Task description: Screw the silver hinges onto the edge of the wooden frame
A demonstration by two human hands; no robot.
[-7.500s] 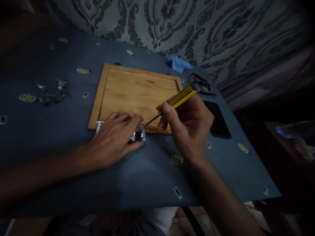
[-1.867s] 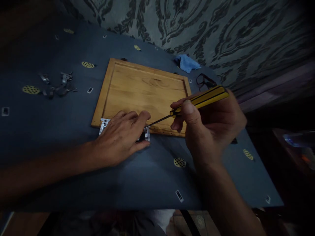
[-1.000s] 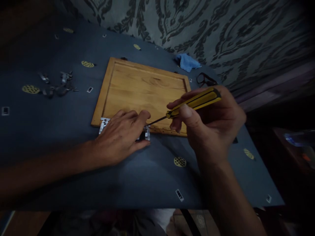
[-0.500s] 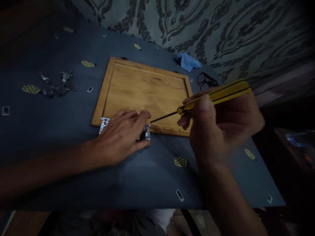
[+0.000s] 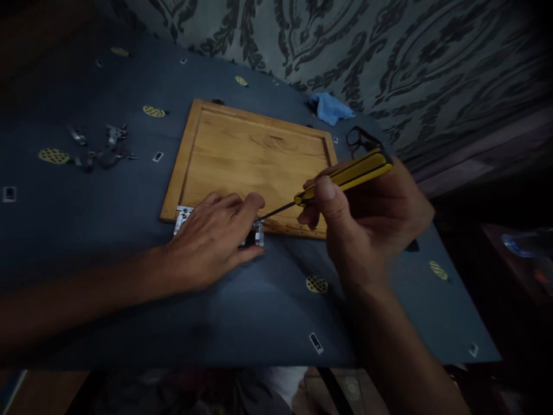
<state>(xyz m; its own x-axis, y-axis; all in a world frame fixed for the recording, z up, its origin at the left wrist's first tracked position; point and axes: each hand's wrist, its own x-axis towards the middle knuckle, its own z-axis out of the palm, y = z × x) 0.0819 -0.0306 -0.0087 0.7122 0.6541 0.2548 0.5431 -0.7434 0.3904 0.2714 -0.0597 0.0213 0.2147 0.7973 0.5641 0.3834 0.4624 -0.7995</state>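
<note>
A framed wooden panel (image 5: pixel 254 155) lies flat, with a row of small holes along its near edge. On that edge sit two metal cabinet hinges, the left hinge (image 5: pixel 184 215) and the right hinge (image 5: pixel 259 234). My left hand (image 5: pixel 216 239) lies over the space between them, its thumb and forefinger closed about the right hinge, whose left part is hidden. In my right hand (image 5: pixel 367 222) is a screwdriver (image 5: pixel 360 170) with a yellow and black handle. It slants down to the left, its tip at the right hinge.
Several loose metal hinges (image 5: pixel 114 135) lie on the dark patterned tablecloth (image 5: pixel 194 328) at the left. Behind the panel's right corner are a blue cloth (image 5: pixel 330 108) and dark-framed glasses (image 5: pixel 363 138). A patterned wall (image 5: pixel 311 34) borders the table's far side.
My right hand has moved left and slightly down with the screwdriver, bringing its tip from just above the right hinge onto it. My left hand has stayed put.
</note>
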